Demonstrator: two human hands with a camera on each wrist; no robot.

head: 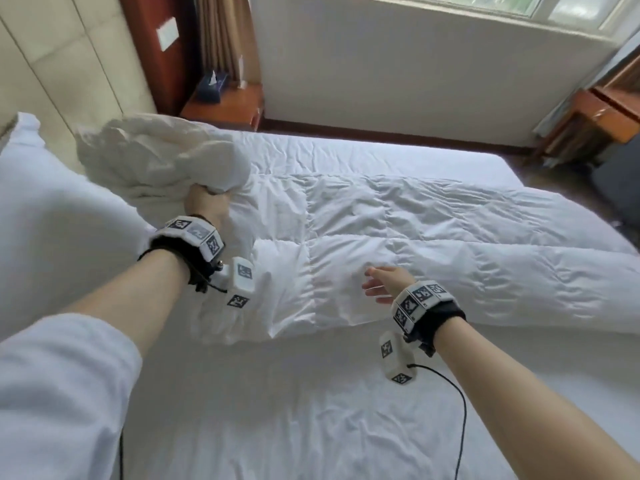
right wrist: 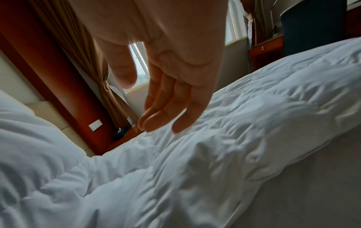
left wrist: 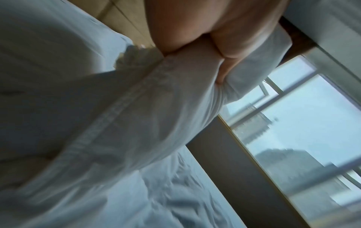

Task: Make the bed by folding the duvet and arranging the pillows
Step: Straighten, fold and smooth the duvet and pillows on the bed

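Note:
A white quilted duvet (head: 433,244) lies in a long folded band across the bed. My left hand (head: 204,202) grips its bunched end (head: 156,157) and holds it up off the mattress near the headboard. In the left wrist view the fingers (left wrist: 220,50) are curled tight into the fabric (left wrist: 117,123). My right hand (head: 381,284) hovers open, fingers straight and together, just above the duvet's near edge (right wrist: 234,138); it holds nothing (right wrist: 166,92). A white pillow (head: 41,209) lies at the left by the headboard.
Bare white sheet (head: 277,410) covers the near half of the bed. A padded headboard (head: 69,64) stands at the left. A wooden nightstand (head: 225,105) with a tissue box (head: 211,86) sits beyond the bed. A wooden desk (head: 595,116) and a dark chair (head: 620,181) stand at the right.

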